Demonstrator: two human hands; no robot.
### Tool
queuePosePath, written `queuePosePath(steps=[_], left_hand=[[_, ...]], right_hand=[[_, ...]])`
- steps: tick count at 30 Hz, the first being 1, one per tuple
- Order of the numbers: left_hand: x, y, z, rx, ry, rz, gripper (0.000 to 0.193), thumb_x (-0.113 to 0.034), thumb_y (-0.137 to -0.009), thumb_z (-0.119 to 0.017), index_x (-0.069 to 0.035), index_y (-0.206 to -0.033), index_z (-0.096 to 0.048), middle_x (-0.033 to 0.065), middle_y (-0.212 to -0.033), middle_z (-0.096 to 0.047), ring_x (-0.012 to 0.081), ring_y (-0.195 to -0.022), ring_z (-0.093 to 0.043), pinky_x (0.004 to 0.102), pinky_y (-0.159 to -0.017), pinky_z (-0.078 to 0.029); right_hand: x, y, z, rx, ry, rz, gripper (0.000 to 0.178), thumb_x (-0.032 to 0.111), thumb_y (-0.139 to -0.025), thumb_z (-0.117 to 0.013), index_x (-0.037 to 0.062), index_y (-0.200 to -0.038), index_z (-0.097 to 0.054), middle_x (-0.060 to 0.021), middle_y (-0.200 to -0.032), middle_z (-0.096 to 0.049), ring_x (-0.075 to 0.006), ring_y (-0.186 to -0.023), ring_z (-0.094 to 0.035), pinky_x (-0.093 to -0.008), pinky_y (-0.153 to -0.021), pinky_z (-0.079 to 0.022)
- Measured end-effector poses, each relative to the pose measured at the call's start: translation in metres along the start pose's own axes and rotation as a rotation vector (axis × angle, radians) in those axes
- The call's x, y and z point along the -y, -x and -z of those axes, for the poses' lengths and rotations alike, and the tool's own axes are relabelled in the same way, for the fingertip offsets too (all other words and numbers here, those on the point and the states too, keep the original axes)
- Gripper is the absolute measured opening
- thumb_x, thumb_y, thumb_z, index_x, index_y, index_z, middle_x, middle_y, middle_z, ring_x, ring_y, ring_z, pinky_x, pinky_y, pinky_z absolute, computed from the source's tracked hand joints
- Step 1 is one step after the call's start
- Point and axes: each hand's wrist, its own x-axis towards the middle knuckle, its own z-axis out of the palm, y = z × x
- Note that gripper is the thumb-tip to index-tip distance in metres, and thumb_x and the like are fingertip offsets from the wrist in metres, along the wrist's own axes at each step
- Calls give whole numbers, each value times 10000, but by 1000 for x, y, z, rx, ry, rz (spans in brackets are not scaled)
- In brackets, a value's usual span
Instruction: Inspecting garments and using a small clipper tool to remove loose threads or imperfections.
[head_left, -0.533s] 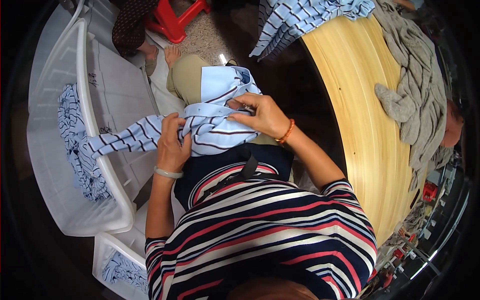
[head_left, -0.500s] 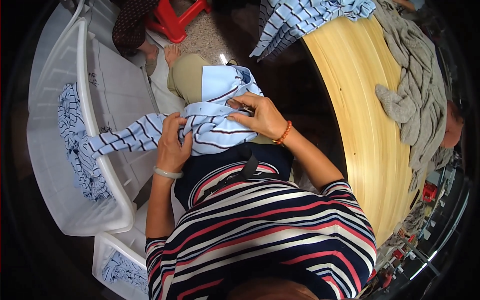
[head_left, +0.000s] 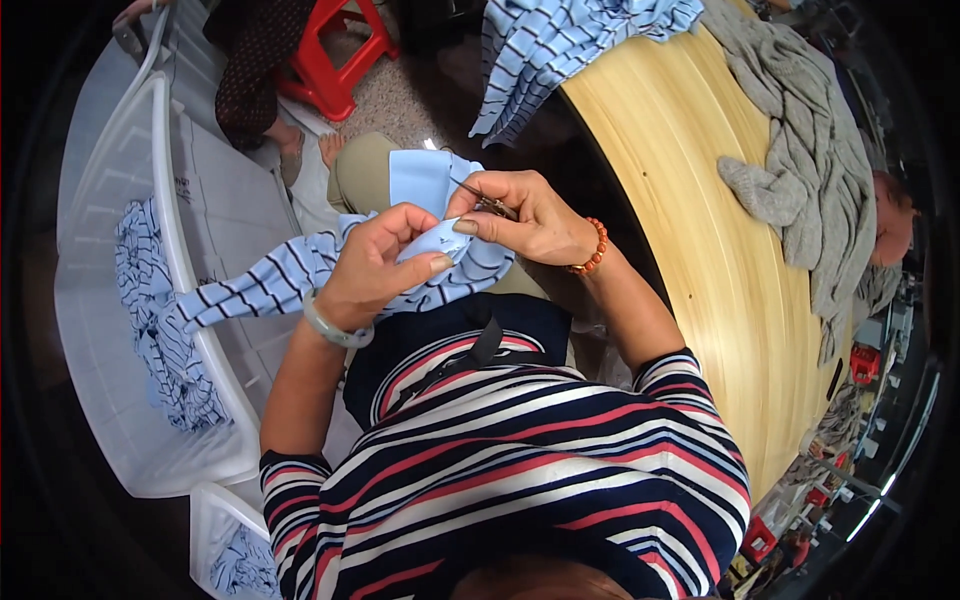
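Note:
A light blue shirt [head_left: 265, 280] with dark stripes lies over my lap, one long striped part stretching left to a white bin. Between my hands its plain pale blue band [head_left: 437, 238] is raised and folded, with small dark marks on it. My left hand [head_left: 365, 268] pinches the band's left side between thumb and fingers. My right hand [head_left: 535, 218] pinches its right end and also has small dark metal thread snips [head_left: 492, 204] tucked in the fingers, their pointed tip showing past the index finger. The snips' handles are mostly hidden by the palm.
Left of me stands a white plastic bin [head_left: 185, 270] with striped cloth [head_left: 150, 310] inside; a second bin [head_left: 205, 525] is below it. A wooden table [head_left: 690, 220] at right bears grey knitwear [head_left: 800, 180] and striped cloth [head_left: 570, 55]. A red stool [head_left: 340, 65] and another person's foot [head_left: 290, 155] are ahead.
My hands have come closer together and lifted the pale blue band off my lap, folding it between the fingertips. The snips now show more clearly in my right hand. The view has shifted slightly.

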Motion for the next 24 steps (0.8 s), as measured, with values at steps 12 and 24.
queuePosePath(steps=[12, 24], left_hand=[[-4, 26, -34, -142, 468, 11, 267, -82, -932, -620, 39, -1167, -586, 81, -1064, -674, 121, -952, -647, 260, -897, -497], [1, 0, -35, -157, 487, 33, 270, -77, -941, -609, 47, -1180, -582, 93, -1063, -674, 119, -945, -644, 261, -880, -503]], right_hand=[[19, 35, -1, -206, 520, 229, 375, 98, -920, -618, 2, -1280, -582, -92, -921, -578, -135, -787, -525, -268, -714, -444], [7, 36, -3, -225, 378, 263, 389, 52, -845, -690, 30, -1232, -652, -61, -759, -569, -132, -672, -530, -265, -595, -424]])
